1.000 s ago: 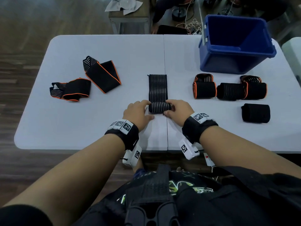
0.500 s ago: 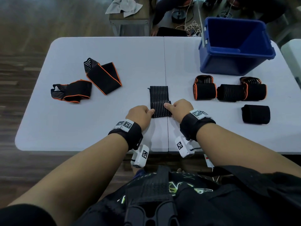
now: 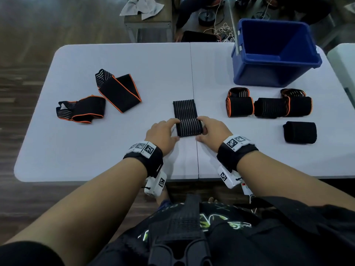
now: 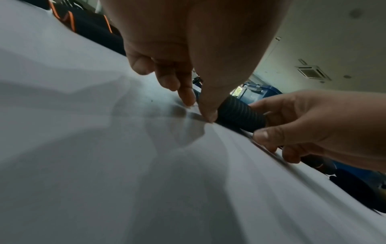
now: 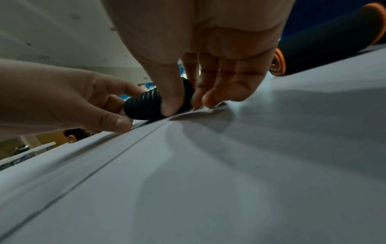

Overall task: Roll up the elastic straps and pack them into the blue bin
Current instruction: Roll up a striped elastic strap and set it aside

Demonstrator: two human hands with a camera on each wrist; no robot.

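Left hand (image 3: pixel 163 134) and right hand (image 3: pixel 212 131), each with fingers curled round one end of a half-rolled striped strap (image 3: pixel 189 127), at table (image 3: pixel 96 146) centre; the unrolled tail extends toward 12 o'clock. Four rolled straps (image 3: pixel 240 106) lie at 3 o'clock of the hands, just in front of the blue bin (image 3: pixel 269 73) at 1 o'clock. Two loose orange-edged straps (image 3: pixel 119 91) rest at 10 o'clock, well apart from the hands.

The white table (image 3: pixel 96 150) held a blue bin (image 3: pixel 259 73), four rolled straps (image 3: pixel 240 107), two loose straps (image 3: pixel 119 89), and one half-rolled strap (image 3: pixel 189 125).
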